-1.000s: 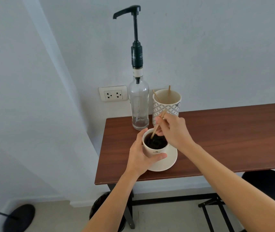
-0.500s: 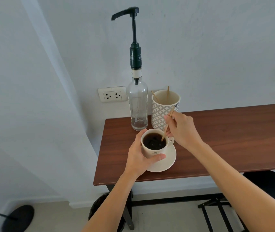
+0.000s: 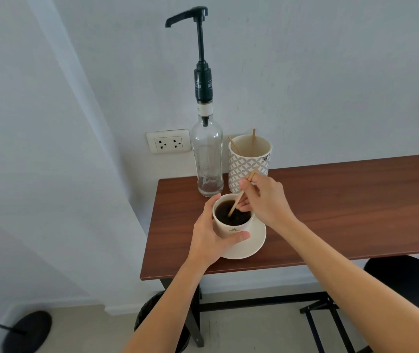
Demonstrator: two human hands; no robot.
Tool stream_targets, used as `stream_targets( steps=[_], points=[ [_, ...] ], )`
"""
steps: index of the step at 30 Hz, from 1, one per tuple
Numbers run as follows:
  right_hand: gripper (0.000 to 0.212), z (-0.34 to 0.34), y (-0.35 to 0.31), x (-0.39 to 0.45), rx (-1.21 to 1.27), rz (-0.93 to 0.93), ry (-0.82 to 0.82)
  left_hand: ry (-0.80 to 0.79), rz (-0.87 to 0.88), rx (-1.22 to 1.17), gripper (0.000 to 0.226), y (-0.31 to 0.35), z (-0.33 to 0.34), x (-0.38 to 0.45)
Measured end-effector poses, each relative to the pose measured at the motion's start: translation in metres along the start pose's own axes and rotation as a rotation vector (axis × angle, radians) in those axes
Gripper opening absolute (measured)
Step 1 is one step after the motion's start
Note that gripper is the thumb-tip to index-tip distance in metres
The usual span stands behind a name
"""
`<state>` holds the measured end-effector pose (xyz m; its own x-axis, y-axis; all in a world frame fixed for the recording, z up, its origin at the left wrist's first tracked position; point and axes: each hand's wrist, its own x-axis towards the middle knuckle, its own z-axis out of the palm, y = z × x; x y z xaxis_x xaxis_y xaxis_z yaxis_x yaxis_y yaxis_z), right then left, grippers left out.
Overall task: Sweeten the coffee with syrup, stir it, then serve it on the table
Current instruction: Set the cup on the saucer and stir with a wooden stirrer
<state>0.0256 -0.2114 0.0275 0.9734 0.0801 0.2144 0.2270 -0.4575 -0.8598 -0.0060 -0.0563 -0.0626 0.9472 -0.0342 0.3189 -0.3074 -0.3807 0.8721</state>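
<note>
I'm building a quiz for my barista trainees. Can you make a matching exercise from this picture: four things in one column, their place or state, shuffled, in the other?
Things:
1. coffee cup
2. wooden stirrer
3. syrup pump bottle
4. patterned holder

Places or states:
A. pinched by the right hand, tip in the coffee
B. holds two spare sticks, by the wall
C. on a saucer, gripped by the left hand
D. clear glass, between wall socket and holder

Pairs: 1-C, 2-A, 3-D, 4-B

Two bare forearms, left hand [image 3: 209,240] and right hand [image 3: 267,200], no sleeves or jewellery visible.
</note>
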Motion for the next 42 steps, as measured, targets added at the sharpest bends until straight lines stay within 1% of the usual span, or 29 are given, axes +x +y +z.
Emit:
stream_targets(
  steps=[4,6,9,10,13,15,16,19,21,24,27,30,34,37,40,42],
  points=[
    [0.027,-0.009,0.005,0.004,-0.147,-0.081,0.104,0.009,0.003,0.007,0.09,0.001,0.001,-0.001],
    [0.027,-0.014,0.005,0.002,-0.192,-0.109,0.098,0.019,0.016,0.011,0.089,0.003,0.0,0.0],
    [0.022,-0.012,0.0,-0.004,-0.153,-0.135,0.029,0.018,0.025,-0.002,0.088,0.003,0.0,0.0],
    [0.02,-0.012,-0.002,-0.006,-0.145,-0.167,0.039,0.019,0.028,-0.006,0.088,0.003,0.0,0.0],
    [0.022,-0.021,-0.008,-0.011,-0.143,-0.295,0.153,0.016,0.028,-0.014,0.087,0.004,0.0,-0.001],
    [0.023,-0.028,-0.009,-0.014,-0.139,-0.318,0.154,0.009,0.015,-0.016,0.087,0.003,0.0,-0.001],
    [0.023,-0.03,-0.01,-0.015,-0.141,-0.319,0.15,0.006,0.012,-0.017,0.088,0.002,0.0,-0.001],
    [0.024,-0.034,-0.009,-0.016,-0.09,-0.301,0.204,0.002,0.015,-0.019,0.088,0.001,0.0,0.0],
    [0.026,-0.036,-0.011,-0.016,-0.095,-0.283,0.199,0.007,0.003,-0.014,0.088,0.001,0.0,0.0],
    [0.035,-0.039,-0.011,-0.018,-0.073,-0.27,0.256,0.008,0.003,-0.018,0.087,0.003,0.0,-0.001],
    [0.032,-0.039,-0.011,-0.019,-0.075,-0.25,0.226,0.006,-0.007,-0.015,0.087,0.003,0.0,-0.001],
    [0.033,-0.037,-0.008,-0.021,-0.038,-0.232,0.269,0.012,0.008,-0.019,0.086,0.004,0.0,-0.002],
    [0.037,-0.034,-0.005,-0.022,-0.031,-0.211,0.256,0.008,0.0,-0.009,0.086,0.003,0.0,-0.002],
    [0.03,-0.034,-0.004,-0.02,0.005,-0.177,0.256,0.008,-0.002,-0.009,0.086,0.004,0.0,-0.001],
    [0.027,-0.035,0.0,-0.019,0.023,-0.162,0.29,0.003,-0.006,-0.011,0.086,0.004,-0.001,-0.001],
    [0.025,-0.036,0.001,-0.019,0.039,-0.137,0.28,-0.008,-0.022,-0.007,0.088,0.003,-0.001,-0.001]
  ],
)
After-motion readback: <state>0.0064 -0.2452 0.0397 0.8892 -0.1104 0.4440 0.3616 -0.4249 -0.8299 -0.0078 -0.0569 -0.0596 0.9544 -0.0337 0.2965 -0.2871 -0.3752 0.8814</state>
